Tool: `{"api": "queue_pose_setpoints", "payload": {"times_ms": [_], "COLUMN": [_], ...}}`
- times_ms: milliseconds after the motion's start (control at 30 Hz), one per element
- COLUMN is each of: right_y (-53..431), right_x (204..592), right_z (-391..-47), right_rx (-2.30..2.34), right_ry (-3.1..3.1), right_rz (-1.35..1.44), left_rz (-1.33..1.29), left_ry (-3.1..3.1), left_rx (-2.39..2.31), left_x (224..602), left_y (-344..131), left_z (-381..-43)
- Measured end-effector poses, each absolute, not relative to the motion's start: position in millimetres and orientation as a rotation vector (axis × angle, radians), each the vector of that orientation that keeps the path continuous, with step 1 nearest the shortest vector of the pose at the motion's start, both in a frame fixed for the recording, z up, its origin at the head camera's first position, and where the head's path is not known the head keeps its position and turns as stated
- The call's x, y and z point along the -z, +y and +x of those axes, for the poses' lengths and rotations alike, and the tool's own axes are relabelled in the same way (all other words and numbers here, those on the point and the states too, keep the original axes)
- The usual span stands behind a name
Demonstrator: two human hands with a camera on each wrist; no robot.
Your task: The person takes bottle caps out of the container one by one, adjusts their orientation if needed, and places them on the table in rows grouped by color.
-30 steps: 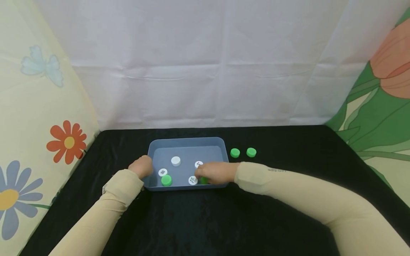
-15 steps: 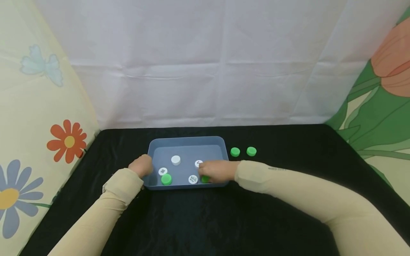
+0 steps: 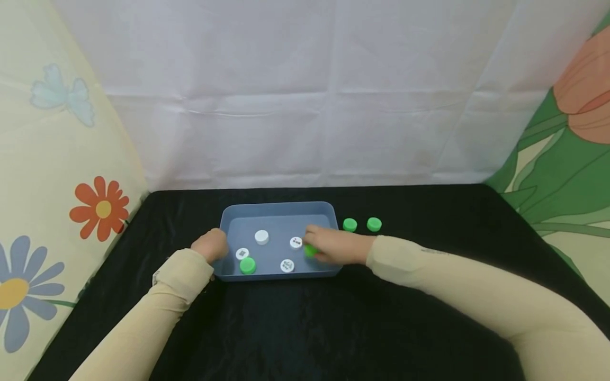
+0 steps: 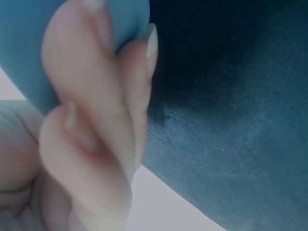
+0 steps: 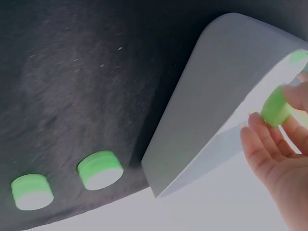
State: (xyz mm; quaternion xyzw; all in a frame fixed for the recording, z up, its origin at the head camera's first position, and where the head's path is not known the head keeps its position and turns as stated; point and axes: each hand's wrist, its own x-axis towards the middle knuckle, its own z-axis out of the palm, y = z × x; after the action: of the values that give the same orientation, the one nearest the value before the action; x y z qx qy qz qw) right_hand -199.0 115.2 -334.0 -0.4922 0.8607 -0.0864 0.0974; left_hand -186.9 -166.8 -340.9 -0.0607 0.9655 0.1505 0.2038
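Note:
My left hand (image 3: 211,246) holds the left rim of a blue-grey tray (image 3: 276,210); in the left wrist view its curled fingers (image 4: 86,57) lie against the tray wall. Over the tray's right part, my right hand (image 3: 339,245) pinches a green round piece (image 5: 276,107) between thumb and fingertips. In the tray lie a plain white piece (image 3: 261,237), another green piece (image 3: 248,265), and white pieces with dark marks: one at the left (image 3: 242,254), one near the front wall (image 3: 287,265) and one beside my right fingertips (image 3: 296,243).
Two more green pieces stand on the black cloth right of the tray, a nearer one (image 5: 100,170) and a farther one (image 5: 32,192); both have white lower halves. A white curtain (image 3: 305,106) hangs behind the table, with flower-printed cloth (image 3: 43,159) at the sides.
My right hand has picked the green piece up from the tray's front right corner, raising it and drawing slightly to the right. My left hand keeps its place on the rim.

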Motion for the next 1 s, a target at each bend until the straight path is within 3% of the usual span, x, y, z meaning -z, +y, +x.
{"api": "queue_pose_setpoints", "payload": {"times_ms": [1000], "right_y": [182], "right_x": [319], "right_z": [-197], "right_rx": [0.416], "right_ry": [2.816], "right_rz": [-1.348], "left_rz": [-0.145], "left_ry": [2.691], "left_rx": [-0.424], "left_x": [344], "left_y": [-169], "left_z": [-187]}}
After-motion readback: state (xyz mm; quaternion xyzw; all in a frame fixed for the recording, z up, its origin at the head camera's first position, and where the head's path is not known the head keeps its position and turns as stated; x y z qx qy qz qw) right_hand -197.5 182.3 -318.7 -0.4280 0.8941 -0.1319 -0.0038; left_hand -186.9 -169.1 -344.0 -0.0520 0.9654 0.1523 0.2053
